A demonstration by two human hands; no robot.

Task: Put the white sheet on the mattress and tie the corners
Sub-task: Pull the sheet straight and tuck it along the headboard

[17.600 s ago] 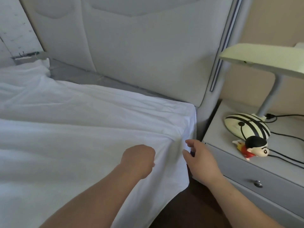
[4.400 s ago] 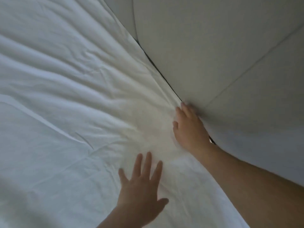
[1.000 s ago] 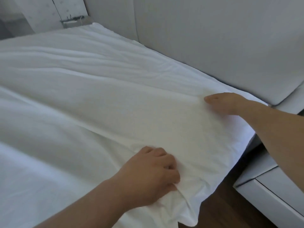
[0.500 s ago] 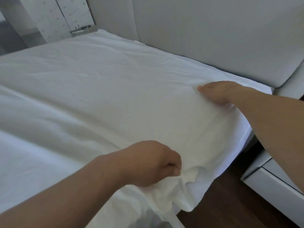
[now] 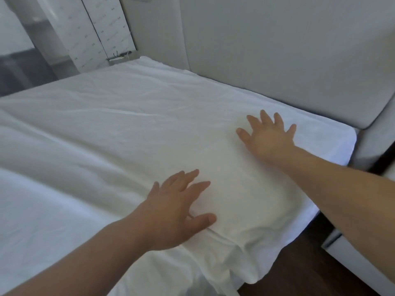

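Observation:
The white sheet (image 5: 132, 124) covers the whole top of the mattress, which is hidden beneath it. Its edge meets the headboard at the back, and a loose flap (image 5: 241, 263) hangs over the near right side. My left hand (image 5: 177, 212) lies flat on the sheet near that side edge, fingers spread. My right hand (image 5: 269, 135) is pressed flat farther back, close to the head-end corner (image 5: 342, 144), fingers spread. Neither hand holds any cloth.
A grey padded headboard (image 5: 277, 50) rises behind the bed. A pale bedside cabinet (image 5: 350, 253) stands at the right, across a strip of dark wood floor (image 5: 299, 272). A patterned white panel (image 5: 96, 35) and a small grey ledge (image 5: 119, 58) sit beyond the far corner.
My left hand has let go of the bunched sheet edge and now lies open on top. My right hand has spread flat. The sheet looks smoother near the corner.

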